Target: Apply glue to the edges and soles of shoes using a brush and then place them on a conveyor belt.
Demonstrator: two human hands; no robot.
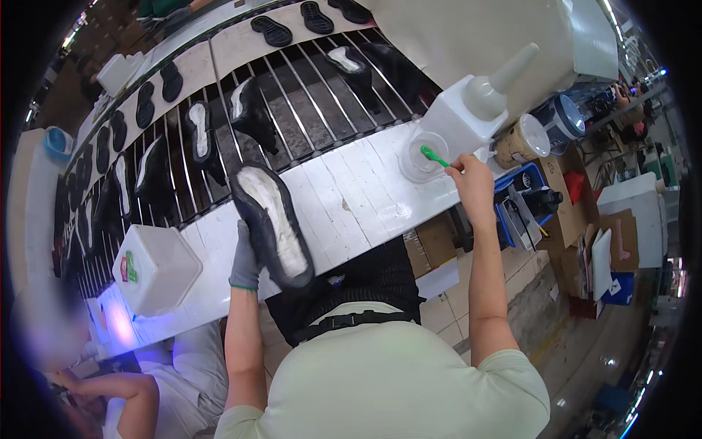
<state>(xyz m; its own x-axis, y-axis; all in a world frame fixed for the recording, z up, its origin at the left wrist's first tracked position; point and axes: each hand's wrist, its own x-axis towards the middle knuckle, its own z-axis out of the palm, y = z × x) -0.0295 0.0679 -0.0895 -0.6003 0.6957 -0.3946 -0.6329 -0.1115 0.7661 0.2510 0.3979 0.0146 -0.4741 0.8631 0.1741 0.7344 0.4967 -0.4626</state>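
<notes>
Left hand (pixel 245 267), in a grey glove, gripped a black shoe (pixel 272 223) by its near end, sole side up, whitish bottom showing; fingers wrapped round the edge. The shoe stood tilted over the near edge of the white worktop (pixel 358 197). Judged light, upper soft, sole part stiffer; best held at the heel or by the sides, off the whitish face.

Right hand (pixel 472 186), bare, pinched a green brush (pixel 434 155) between fingers closed narrow on the handle. Brush tip sat in a clear cup (pixel 426 155) on the worktop. The brush looked light and stiff.

Just behind the cup stood a white bottle (pixel 468 110) with a cone spout. A white tub (pixel 157 267) sat at the worktop's left end.

Farther off, a barred conveyor (pixel 307 95) carried more black shoes (pixel 252 110). Loose soles (pixel 272 31) lay in a row beyond it.
</notes>
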